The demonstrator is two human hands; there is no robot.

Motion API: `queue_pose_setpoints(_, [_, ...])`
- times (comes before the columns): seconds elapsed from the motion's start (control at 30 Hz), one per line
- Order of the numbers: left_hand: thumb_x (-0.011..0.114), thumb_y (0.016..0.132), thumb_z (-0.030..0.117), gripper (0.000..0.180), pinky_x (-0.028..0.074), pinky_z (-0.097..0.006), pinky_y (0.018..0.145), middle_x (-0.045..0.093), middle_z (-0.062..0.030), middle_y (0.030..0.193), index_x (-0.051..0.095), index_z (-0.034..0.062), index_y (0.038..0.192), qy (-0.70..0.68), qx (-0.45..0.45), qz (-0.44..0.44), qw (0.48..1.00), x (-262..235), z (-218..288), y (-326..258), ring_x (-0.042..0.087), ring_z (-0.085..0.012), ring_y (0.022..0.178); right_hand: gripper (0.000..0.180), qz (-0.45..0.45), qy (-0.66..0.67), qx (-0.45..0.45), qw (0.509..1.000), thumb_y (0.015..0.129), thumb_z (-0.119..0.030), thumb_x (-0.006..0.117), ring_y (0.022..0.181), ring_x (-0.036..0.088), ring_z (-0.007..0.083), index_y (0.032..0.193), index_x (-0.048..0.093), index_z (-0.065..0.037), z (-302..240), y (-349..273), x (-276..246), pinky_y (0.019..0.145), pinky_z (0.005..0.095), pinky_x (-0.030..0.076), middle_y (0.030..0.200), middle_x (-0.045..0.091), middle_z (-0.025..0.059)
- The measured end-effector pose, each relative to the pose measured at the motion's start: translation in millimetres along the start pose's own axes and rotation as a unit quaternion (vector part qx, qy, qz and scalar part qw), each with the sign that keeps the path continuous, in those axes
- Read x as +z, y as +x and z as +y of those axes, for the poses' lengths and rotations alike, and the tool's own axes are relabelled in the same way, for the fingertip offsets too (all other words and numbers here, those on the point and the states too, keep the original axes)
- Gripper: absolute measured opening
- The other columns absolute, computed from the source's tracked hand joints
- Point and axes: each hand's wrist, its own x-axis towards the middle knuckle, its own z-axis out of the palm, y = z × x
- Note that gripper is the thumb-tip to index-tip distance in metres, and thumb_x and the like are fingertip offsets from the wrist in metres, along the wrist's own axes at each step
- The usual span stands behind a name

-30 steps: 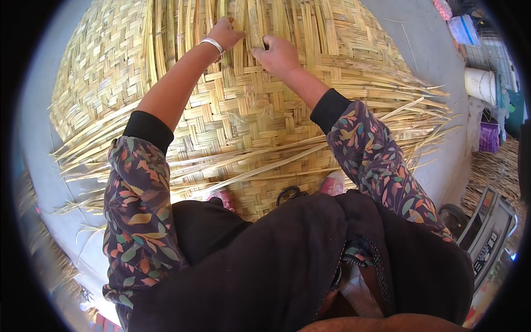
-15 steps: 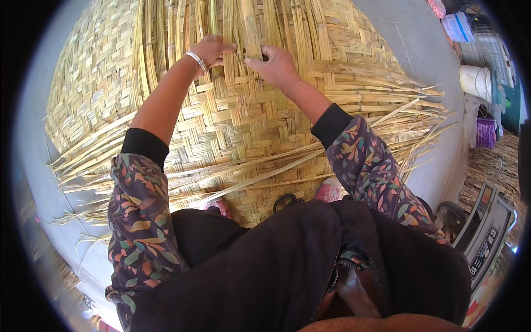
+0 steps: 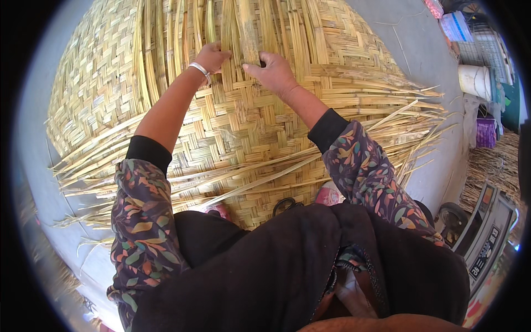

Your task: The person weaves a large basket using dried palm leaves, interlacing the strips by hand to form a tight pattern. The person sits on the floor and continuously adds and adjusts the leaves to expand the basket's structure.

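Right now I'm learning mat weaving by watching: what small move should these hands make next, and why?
Probably press the wide strip down into the weave. The right hand grips it where the woven mat ends and loose upright strips begin, and the left hand holds the neighbouring strips beside it, so that strip looks not yet seated.

Both hands press on a big woven bamboo mat. The left hand (with a bangle) and the right hand grip upright strips.

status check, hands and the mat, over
Left hand and right hand both gripping upright bamboo strips. Woven mat partly done, loose strip ends splayed at right. Nothing blocking.
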Motion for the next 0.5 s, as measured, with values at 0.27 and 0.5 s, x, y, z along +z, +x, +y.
queue_pose_setpoints(0.27, [0.067, 0.081, 0.020, 0.028, 0.052, -0.026, 0.055, 0.062, -0.0034, 0.078, 0.058, 0.0013, 0.099, -0.052, -0.031, -0.019, 0.998, -0.5, -12.8, 25.2, 0.061, -0.0127, 0.065, 0.042, 0.009, -0.013, -0.005, 1.000, 0.073, -0.037, 0.068, 0.065, 0.061, 0.0294, 0.082, 0.062, 0.004, -2.8, -0.5, 0.2, 0.064, 0.0392, 0.049, 0.069, 0.062, 0.0181])
queue_pose_setpoints(0.5, [0.072, 0.074, 0.025, 0.033, 0.052, -0.031, 0.066, 0.060, -0.0097, 0.091, 0.060, 0.0016, 0.094, -0.035, -0.034, -0.043, 0.998, -0.5, 7.3, 6.7, 0.058, -0.0177, 0.079, 0.043, 0.017, -0.075, -0.021, 0.997, 0.074, -0.039, 0.067, 0.062, 0.057, 0.0248, 0.080, 0.061, 0.003, -2.9, 3.0, 3.3, 0.061, 0.0373, 0.047, 0.067, 0.060, 0.0153])
